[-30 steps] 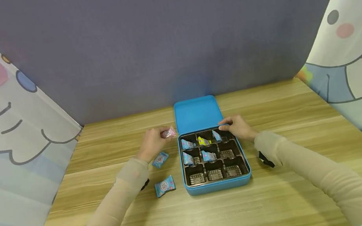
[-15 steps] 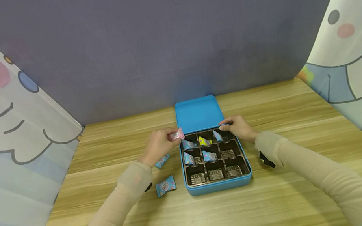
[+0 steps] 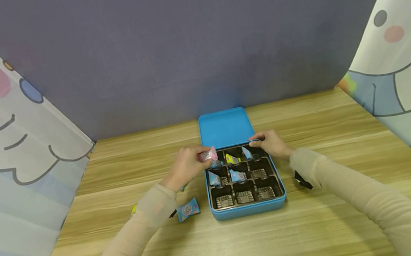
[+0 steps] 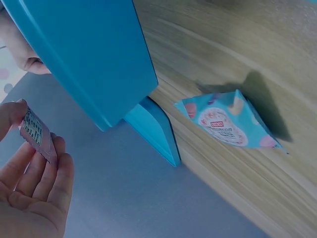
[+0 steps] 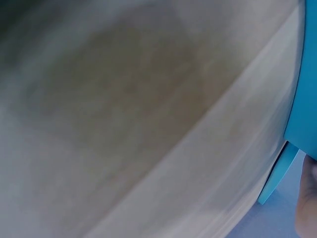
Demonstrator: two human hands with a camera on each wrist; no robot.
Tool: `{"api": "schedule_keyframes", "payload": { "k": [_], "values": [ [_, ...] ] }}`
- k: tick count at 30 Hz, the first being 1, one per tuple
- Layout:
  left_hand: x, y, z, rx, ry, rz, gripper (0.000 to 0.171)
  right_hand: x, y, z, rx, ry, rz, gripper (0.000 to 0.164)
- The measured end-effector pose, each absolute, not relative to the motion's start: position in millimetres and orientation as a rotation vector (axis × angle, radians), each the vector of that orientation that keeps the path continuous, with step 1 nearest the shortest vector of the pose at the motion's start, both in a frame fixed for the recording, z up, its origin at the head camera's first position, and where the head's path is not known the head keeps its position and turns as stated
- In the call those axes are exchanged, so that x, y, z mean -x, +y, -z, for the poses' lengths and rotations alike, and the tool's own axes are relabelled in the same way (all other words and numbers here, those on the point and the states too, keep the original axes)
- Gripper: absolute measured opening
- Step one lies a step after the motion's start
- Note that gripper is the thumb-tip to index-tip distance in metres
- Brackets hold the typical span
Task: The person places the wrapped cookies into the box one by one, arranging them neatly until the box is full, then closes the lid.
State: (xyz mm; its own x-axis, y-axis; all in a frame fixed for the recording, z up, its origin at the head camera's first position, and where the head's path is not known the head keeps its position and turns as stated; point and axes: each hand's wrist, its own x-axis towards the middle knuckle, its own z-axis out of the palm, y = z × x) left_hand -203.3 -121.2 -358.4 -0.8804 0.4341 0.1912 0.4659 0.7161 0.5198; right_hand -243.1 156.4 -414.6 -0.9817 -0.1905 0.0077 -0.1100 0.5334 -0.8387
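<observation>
Hovering over the blue box (image 3: 249, 210) at back left, a pink packet (image 3: 208, 154) is pinched by the left hand (image 3: 188, 165); the back-right corner is gripped by the right hand (image 3: 272, 144). On the worktop (image 3: 250, 247), a blue packet (image 3: 188, 210) is seen, a yellow object (image 3: 133, 209) mostly hidden by the left sleeve (image 3: 131, 244).

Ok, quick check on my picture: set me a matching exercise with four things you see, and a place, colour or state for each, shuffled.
Things:
1. pink candy
2. lid
3. right hand
4. tray

Matches:
A. at the far right corner of the box
B. dark, split into compartments
C. pinched by the left hand
D. blue and open

Pairs: 1-C, 2-D, 3-A, 4-B
</observation>
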Motion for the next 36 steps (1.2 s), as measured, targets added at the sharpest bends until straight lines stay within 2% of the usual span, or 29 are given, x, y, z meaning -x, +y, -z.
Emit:
{"api": "schedule_keyframes", "payload": {
  "k": [36],
  "values": [
    [189,-96,350,0.944,-2.782,0.759,0.033,244,157,413,0.232,2.68,1.435,0.027]
  ]
}}
